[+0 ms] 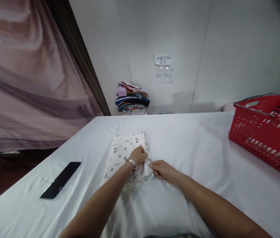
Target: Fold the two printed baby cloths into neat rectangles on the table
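A folded white cloth with small dark prints [122, 152] lies on the white-covered table [192, 148] in front of me. My left hand [138, 155], with a bracelet on the wrist, rests on the cloth's right part with the fingers curled onto its edge. My right hand [161, 170] pinches the cloth's near right edge, fingers closed on the fabric. The two hands are a few centimetres apart.
A black flat slab [60, 180] lies on the table at the left. A red plastic basket [266, 132] stands at the right edge. A stack of folded clothes [132, 99] sits at the back against the wall, under paper notes [163, 67]. A pink curtain [25, 76] hangs left.
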A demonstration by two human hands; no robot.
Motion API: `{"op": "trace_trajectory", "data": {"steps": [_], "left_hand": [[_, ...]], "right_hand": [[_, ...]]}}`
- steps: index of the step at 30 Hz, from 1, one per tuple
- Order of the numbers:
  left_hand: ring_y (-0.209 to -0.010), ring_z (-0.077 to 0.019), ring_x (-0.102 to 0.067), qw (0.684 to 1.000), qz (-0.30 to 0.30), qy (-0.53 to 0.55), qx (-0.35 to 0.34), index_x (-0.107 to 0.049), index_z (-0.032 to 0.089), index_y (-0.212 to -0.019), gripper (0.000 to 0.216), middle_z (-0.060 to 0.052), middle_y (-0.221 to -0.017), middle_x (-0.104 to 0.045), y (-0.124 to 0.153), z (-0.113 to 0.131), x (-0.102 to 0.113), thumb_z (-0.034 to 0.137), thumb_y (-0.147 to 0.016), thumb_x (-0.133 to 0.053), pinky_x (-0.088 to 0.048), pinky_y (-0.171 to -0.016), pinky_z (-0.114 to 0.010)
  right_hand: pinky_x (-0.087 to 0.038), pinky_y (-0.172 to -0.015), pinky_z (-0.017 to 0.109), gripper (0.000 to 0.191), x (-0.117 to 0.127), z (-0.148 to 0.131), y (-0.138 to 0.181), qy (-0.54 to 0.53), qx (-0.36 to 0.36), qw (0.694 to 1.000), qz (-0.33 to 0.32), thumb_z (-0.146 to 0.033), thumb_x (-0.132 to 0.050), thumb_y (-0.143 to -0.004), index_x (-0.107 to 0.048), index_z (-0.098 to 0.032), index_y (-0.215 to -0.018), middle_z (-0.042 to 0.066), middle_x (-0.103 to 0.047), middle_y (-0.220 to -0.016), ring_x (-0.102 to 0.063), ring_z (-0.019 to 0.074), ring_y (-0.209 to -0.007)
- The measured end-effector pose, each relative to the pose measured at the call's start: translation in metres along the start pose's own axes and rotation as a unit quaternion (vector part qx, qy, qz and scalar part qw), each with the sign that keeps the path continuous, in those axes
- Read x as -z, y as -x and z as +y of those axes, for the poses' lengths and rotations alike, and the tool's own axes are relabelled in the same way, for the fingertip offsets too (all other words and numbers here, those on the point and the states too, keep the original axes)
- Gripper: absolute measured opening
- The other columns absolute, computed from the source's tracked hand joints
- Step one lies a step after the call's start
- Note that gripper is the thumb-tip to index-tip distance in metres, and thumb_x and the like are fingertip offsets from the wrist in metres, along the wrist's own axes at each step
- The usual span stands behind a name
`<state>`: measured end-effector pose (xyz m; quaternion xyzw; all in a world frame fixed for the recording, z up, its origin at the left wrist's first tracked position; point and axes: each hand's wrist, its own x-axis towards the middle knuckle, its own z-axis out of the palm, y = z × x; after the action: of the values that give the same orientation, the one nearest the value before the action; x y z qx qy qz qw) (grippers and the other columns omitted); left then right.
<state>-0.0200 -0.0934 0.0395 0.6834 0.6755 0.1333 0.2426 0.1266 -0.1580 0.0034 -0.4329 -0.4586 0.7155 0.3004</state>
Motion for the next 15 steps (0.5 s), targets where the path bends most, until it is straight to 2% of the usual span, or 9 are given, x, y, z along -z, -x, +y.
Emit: {"op": "trace_trajectory", "data": {"steps": [5,9,12,15], "left_hand": [[-0.059,-0.0128,-0.057,1.000,-0.010,0.002,-0.002,-0.049,0.019,-0.069,0.004,0.001,-0.062,-0.059,-0.001,-0.003,0.004,0.020,-0.066,-0.051,-0.041,-0.053,-0.021],[-0.056,-0.0142,-0.059,0.999,-0.034,0.000,0.009,-0.050,0.019,-0.075,0.010,-0.001,-0.063,-0.061,-0.002,-0.007,0.003,0.028,-0.070,-0.050,-0.041,-0.051,-0.023],[-0.071,-0.0206,-0.063,0.999,-0.039,-0.028,0.006,-0.051,0.018,-0.082,0.031,-0.007,-0.076,-0.065,-0.001,-0.004,0.001,0.045,-0.069,-0.053,-0.043,-0.058,-0.027],[-0.091,-0.0281,-0.060,0.995,-0.047,-0.091,-0.005,-0.051,0.015,-0.095,0.056,-0.014,-0.096,-0.064,-0.001,0.001,0.000,0.060,-0.061,-0.055,-0.044,-0.069,-0.031]], "right_hand": [[-0.009,-0.036,0.021,0.027,0.002,0.001,0.002,-0.048,0.015,0.999,0.021,-0.039,-0.061,-0.068,-0.043,-0.018,-0.064,-0.010,-0.037,-0.044,-0.023,0.0027,-0.032],[-0.013,-0.036,0.021,0.019,0.000,-0.003,0.005,-0.015,0.049,0.998,0.042,-0.034,-0.059,-0.067,-0.049,-0.018,-0.067,-0.010,-0.038,-0.042,-0.026,0.0036,-0.033],[-0.017,-0.038,0.020,0.019,-0.004,-0.007,0.004,0.032,0.068,0.996,0.039,-0.034,-0.057,-0.068,-0.050,-0.017,-0.065,-0.009,-0.040,-0.041,-0.030,0.0042,-0.034],[-0.019,-0.039,0.021,0.017,-0.007,-0.009,0.005,0.059,0.053,0.997,0.002,-0.033,-0.057,-0.068,-0.055,-0.016,-0.065,-0.008,-0.041,-0.043,-0.030,0.0041,-0.036]]}}
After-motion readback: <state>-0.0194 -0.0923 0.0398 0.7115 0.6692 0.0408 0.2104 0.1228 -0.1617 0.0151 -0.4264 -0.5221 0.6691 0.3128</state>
